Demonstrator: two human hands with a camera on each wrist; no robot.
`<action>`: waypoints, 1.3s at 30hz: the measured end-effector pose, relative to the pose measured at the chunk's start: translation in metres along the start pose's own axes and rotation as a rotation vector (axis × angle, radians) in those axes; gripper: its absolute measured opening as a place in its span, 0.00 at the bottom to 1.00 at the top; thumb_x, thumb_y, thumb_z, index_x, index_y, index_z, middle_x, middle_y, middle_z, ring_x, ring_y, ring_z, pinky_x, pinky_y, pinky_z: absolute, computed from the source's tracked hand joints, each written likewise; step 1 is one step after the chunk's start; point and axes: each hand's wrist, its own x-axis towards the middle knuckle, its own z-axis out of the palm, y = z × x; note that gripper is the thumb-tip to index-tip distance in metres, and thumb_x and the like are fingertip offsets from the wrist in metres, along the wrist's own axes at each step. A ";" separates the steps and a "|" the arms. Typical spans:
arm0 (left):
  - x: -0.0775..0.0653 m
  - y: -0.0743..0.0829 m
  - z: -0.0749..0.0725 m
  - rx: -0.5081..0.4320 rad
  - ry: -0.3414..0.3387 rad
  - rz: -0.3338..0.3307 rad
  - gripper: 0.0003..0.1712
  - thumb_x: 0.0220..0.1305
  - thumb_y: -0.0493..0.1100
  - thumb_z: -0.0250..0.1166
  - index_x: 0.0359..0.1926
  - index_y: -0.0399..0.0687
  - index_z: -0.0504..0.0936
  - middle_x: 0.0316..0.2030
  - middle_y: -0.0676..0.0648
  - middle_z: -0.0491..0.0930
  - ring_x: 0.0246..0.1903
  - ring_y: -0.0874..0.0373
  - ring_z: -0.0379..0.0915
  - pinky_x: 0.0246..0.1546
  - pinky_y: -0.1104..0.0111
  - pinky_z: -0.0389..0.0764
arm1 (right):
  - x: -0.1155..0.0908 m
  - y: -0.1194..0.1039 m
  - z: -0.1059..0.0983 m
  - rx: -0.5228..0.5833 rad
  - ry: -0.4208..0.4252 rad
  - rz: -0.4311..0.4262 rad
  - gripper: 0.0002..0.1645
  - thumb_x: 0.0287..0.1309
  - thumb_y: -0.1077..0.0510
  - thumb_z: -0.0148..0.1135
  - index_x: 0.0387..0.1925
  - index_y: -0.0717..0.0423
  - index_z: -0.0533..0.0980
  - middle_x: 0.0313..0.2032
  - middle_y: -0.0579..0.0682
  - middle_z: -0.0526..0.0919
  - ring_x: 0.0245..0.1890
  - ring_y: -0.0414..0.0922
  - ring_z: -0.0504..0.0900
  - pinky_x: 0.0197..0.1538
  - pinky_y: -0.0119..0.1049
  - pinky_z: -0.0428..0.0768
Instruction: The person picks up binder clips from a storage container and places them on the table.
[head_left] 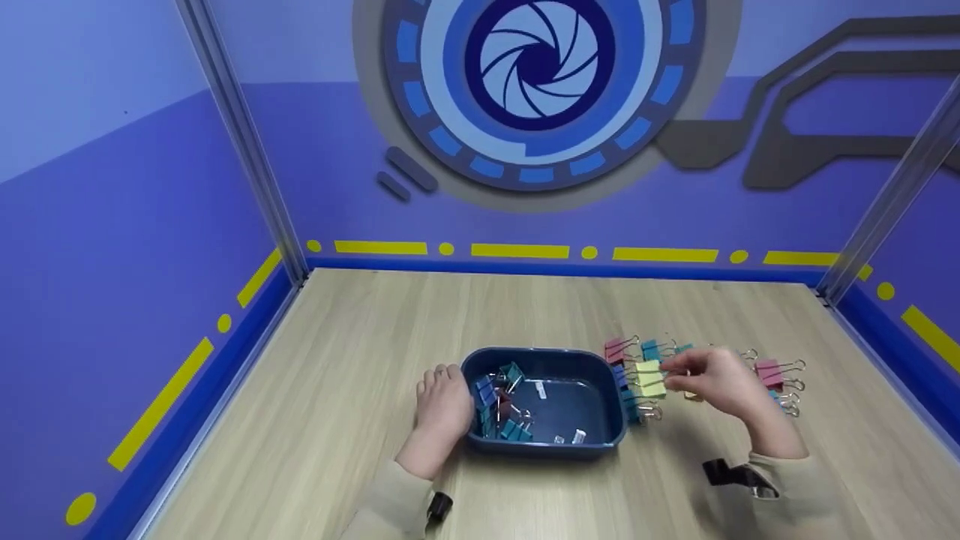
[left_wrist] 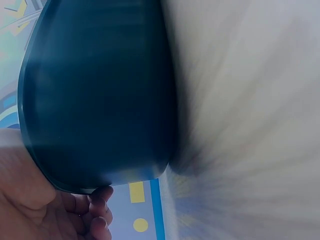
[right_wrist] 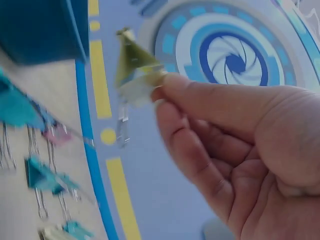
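Observation:
My left hand (head_left: 444, 401) grips the left side of a dark blue plastic bin (head_left: 544, 450); in the left wrist view its curled fingers (left_wrist: 101, 206) show at the rim. Between thumb and fingertips, my right hand (head_left: 716, 379) pinches a yellow binder clip (head_left: 649, 381) just right of the bin. The right wrist view has this clip (right_wrist: 131, 67) raised, one wire handle hanging down. Several binder clips, such as a teal one (head_left: 516, 430) and a blue one (head_left: 485, 388), lie in the bin's left half.
Right of the bin, more binder clips lie on the wooden table (head_left: 360, 322): a red one (head_left: 616, 349), a teal one (head_left: 651, 349), a pink one (head_left: 769, 373) and others, partly behind the right hand. Small white pieces (head_left: 579, 436) lie in the bin. Blue-purple panels (head_left: 300, 165) enclose the table.

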 end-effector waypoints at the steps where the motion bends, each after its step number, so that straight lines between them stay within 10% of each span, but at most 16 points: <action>1: 0.000 0.000 0.000 0.001 -0.003 -0.001 0.12 0.65 0.37 0.61 0.45 0.32 0.75 0.41 0.36 0.77 0.44 0.42 0.71 0.47 0.53 0.71 | -0.001 0.004 -0.003 -0.007 -0.011 0.016 0.12 0.58 0.61 0.72 0.43 0.62 0.86 0.33 0.52 0.87 0.28 0.36 0.80 0.30 0.31 0.79; 16: -0.001 -0.002 0.002 -0.010 0.004 0.015 0.09 0.65 0.36 0.60 0.42 0.33 0.75 0.39 0.37 0.77 0.43 0.42 0.70 0.45 0.53 0.71 | 0.000 0.048 -0.005 -0.118 -0.133 0.127 0.11 0.43 0.66 0.73 0.34 0.64 0.86 0.30 0.52 0.89 0.29 0.40 0.84 0.34 0.38 0.81; 39: 0.000 -0.002 0.001 -0.012 0.000 0.007 0.12 0.64 0.37 0.61 0.45 0.32 0.76 0.41 0.36 0.77 0.45 0.41 0.71 0.47 0.52 0.71 | 0.003 0.053 0.012 -0.152 -0.135 0.153 0.05 0.44 0.67 0.73 0.26 0.63 0.84 0.23 0.48 0.85 0.23 0.40 0.80 0.29 0.36 0.79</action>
